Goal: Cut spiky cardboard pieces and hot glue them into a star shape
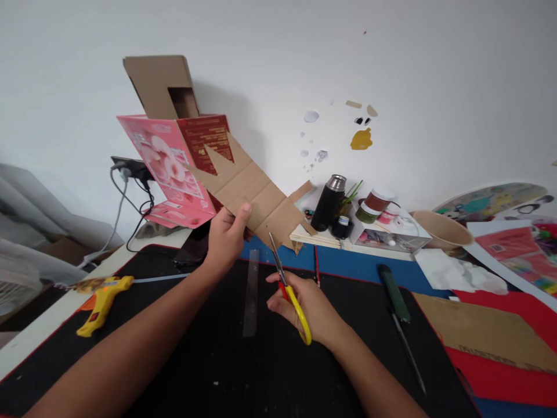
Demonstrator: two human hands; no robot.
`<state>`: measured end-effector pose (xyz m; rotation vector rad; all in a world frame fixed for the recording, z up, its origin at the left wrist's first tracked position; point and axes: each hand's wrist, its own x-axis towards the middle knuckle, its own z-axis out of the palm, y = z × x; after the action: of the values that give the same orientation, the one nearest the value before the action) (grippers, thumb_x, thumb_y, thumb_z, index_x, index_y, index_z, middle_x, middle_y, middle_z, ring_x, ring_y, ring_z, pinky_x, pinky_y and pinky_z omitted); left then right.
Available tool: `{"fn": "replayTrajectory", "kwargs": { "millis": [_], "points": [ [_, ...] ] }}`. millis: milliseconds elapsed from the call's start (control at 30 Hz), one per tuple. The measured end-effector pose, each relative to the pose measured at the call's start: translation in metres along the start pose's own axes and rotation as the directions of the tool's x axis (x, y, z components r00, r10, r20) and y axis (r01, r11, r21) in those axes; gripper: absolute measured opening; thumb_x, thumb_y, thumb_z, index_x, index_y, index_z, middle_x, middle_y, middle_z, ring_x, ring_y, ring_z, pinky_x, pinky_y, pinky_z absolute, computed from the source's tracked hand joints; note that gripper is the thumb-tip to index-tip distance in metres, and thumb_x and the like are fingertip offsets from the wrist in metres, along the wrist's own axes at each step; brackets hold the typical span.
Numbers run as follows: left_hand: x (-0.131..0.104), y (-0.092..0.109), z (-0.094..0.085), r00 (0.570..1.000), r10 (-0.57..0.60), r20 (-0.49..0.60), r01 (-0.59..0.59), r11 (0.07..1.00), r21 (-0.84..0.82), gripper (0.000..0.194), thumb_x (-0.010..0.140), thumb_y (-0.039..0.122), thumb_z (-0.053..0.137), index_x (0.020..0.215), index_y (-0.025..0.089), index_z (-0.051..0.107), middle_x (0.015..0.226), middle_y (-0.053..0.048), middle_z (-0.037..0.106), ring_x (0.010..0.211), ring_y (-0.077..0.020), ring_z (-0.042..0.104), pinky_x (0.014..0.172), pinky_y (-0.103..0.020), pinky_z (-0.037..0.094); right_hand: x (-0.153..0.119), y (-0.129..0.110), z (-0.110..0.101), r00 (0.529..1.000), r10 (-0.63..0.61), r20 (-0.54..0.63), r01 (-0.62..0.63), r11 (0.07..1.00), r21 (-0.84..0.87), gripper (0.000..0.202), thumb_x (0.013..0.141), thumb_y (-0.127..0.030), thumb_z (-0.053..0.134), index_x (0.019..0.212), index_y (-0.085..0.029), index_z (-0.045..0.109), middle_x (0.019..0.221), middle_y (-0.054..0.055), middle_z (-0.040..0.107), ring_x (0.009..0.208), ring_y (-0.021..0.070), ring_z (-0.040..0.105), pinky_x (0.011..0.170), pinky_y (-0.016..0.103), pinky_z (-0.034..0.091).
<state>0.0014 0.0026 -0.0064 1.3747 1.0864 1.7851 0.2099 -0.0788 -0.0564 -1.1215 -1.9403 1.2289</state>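
Note:
A piece of brown cardboard (256,194) with jagged, pointed ends is raised above the table. My left hand (229,234) pinches its lower edge, thumb on the near face. In my right hand (307,302) is a pair of scissors (296,310) with yellow and red handles, my fingers around the grips. The blades point up at the cardboard's lower edge, their tips overlapping it in view; whether they touch it I cannot tell. Under the hands a clear ruler (250,293) lies on the black mat (209,348).
A yellow glue gun (104,305) lies at left. Behind stands a pink box (161,159). A black thermos (328,203) and paint jars (378,203) are at the back. At right lie a green cutter (394,293), brown cardboard (487,331) and red sheets (491,380).

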Motion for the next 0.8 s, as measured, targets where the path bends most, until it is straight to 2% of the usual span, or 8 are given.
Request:
{"fn": "replayTrajectory", "kwargs": {
  "millis": [100, 167, 233, 300, 400, 500, 633, 800],
  "points": [
    [-0.001, 0.000, 0.000, 1.000, -0.011, 0.020, 0.011, 1.000, 0.005, 0.047, 0.092, 0.063, 0.072, 0.074, 0.023, 0.055, 0.051, 0.005, 0.055, 0.042, -0.0112, 0.051, 0.041, -0.023, 0.039, -0.001, -0.002, -0.002, 0.998, 0.003, 0.066, -0.011, 0.993, 0.120, 0.066, 0.091, -0.068, 0.077, 0.135, -0.021, 0.065, 0.097, 0.009, 0.083, 0.086, 0.0258, 0.082, 0.078, 0.034, 0.060],
    [-0.003, 0.000, 0.001, 0.999, -0.012, 0.031, 0.011, 1.000, 0.023, 0.048, 0.092, 0.064, 0.072, 0.074, 0.023, 0.056, 0.052, 0.005, 0.055, 0.042, -0.0112, 0.052, 0.041, -0.023, 0.040, -0.001, 0.000, -0.001, 0.998, 0.002, 0.063, -0.010, 0.992, 0.129, 0.066, 0.091, -0.067, 0.077, 0.136, -0.021, 0.065, 0.097, 0.009, 0.083, 0.088, 0.0259, 0.082, 0.079, 0.034, 0.061],
    [-0.004, 0.000, 0.001, 1.000, -0.007, 0.028, 0.006, 0.999, 0.037, 0.049, 0.092, 0.065, 0.072, 0.074, 0.023, 0.056, 0.051, 0.005, 0.055, 0.041, -0.0111, 0.052, 0.041, -0.023, 0.040, 0.000, 0.002, 0.003, 1.000, 0.017, 0.021, -0.019, 0.994, 0.104, 0.059, 0.094, -0.065, 0.075, 0.132, -0.021, 0.068, 0.094, 0.008, 0.082, 0.082, 0.0242, 0.081, 0.074, 0.032, 0.061],
    [-0.004, -0.001, 0.002, 1.000, -0.010, 0.023, 0.010, 0.999, 0.033, 0.049, 0.091, 0.065, 0.072, 0.073, 0.023, 0.055, 0.050, 0.005, 0.054, 0.041, -0.0112, 0.053, 0.041, -0.023, 0.040, 0.001, 0.004, 0.008, 0.997, 0.064, -0.031, -0.060, 0.992, 0.108, 0.053, 0.098, -0.063, 0.069, 0.129, -0.020, 0.069, 0.086, 0.006, 0.079, 0.067, 0.0202, 0.078, 0.062, 0.028, 0.058],
    [-0.003, -0.004, 0.002, 0.999, -0.043, 0.031, 0.043, 0.999, 0.007, 0.048, 0.091, 0.064, 0.073, 0.074, 0.023, 0.055, 0.049, 0.005, 0.054, 0.040, -0.0115, 0.053, 0.039, -0.022, 0.039, 0.002, 0.005, 0.012, 0.993, 0.110, -0.048, -0.105, 0.989, 0.100, 0.052, 0.100, -0.062, 0.067, 0.128, -0.018, 0.069, 0.078, 0.003, 0.075, 0.051, 0.0150, 0.070, 0.049, 0.023, 0.052],
    [-0.002, -0.006, 0.002, 0.997, -0.069, 0.024, 0.068, 0.998, 0.008, 0.047, 0.092, 0.062, 0.072, 0.073, 0.023, 0.055, 0.049, 0.005, 0.055, 0.039, -0.0114, 0.052, 0.039, -0.022, 0.038, 0.003, 0.002, 0.012, 0.991, 0.126, -0.053, -0.120, 0.987, 0.103, 0.052, 0.099, -0.061, 0.067, 0.128, -0.018, 0.069, 0.074, 0.001, 0.073, 0.047, 0.0135, 0.066, 0.045, 0.021, 0.050],
    [-0.004, -0.005, 0.002, 1.000, -0.024, 0.004, 0.024, 0.999, 0.046, 0.046, 0.093, 0.060, 0.071, 0.072, 0.023, 0.055, 0.048, 0.004, 0.054, 0.040, -0.0113, 0.052, 0.040, -0.023, 0.038, 0.002, -0.001, 0.012, 0.985, 0.149, -0.081, -0.139, 0.983, 0.120, 0.049, 0.100, -0.061, 0.065, 0.126, -0.020, 0.071, 0.070, -0.001, 0.069, 0.044, 0.0129, 0.064, 0.041, 0.020, 0.047],
    [-0.004, -0.006, 0.002, 0.999, -0.032, 0.017, 0.031, 0.998, 0.052, 0.045, 0.094, 0.060, 0.069, 0.074, 0.023, 0.055, 0.049, 0.004, 0.055, 0.041, -0.0117, 0.052, 0.040, -0.023, 0.038, 0.002, -0.002, 0.013, 0.986, 0.118, -0.113, -0.111, 0.991, 0.070, 0.038, 0.104, -0.057, 0.060, 0.109, -0.021, 0.072, 0.056, -0.005, 0.060, 0.040, 0.0131, 0.062, 0.040, 0.019, 0.043]
  ]
}}
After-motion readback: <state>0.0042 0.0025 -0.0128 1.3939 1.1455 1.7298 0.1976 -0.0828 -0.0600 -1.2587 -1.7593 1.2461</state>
